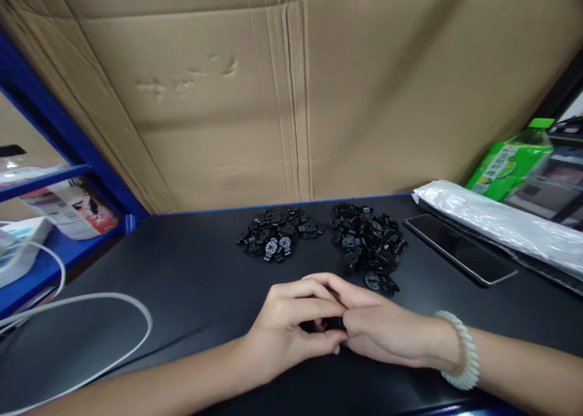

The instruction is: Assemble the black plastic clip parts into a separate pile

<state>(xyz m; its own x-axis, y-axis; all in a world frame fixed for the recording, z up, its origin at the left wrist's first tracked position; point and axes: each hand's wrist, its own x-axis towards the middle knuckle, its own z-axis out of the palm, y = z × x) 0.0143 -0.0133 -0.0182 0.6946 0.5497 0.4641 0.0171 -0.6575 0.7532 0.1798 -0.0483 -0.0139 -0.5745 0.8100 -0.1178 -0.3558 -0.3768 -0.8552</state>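
Note:
My left hand (pixel 291 322) and my right hand (pixel 380 322) meet above the front middle of the dark table (pixel 195 270). Their fingers are closed together around a small black plastic part (pixel 334 323), mostly hidden between them; only a dark bit shows in the gap. A pale coiled band (pixel 462 350) circles my right wrist. Beyond my hands lie two heaps of small black plastic parts, a left heap (pixel 277 231) and a right heap (pixel 367 240). Some pieces show round faces with holes and a clip-like tab.
A phone (pixel 460 249) and a silvery plastic-wrapped package (pixel 496 221) lie at the right. Behind them is a green-labelled bottle (pixel 510 161). A white cable (pixel 141 306) loops over the left side. Cardboard (pixel 218 100) walls off the back; a blue shelf frame (pixel 77 136) stands left.

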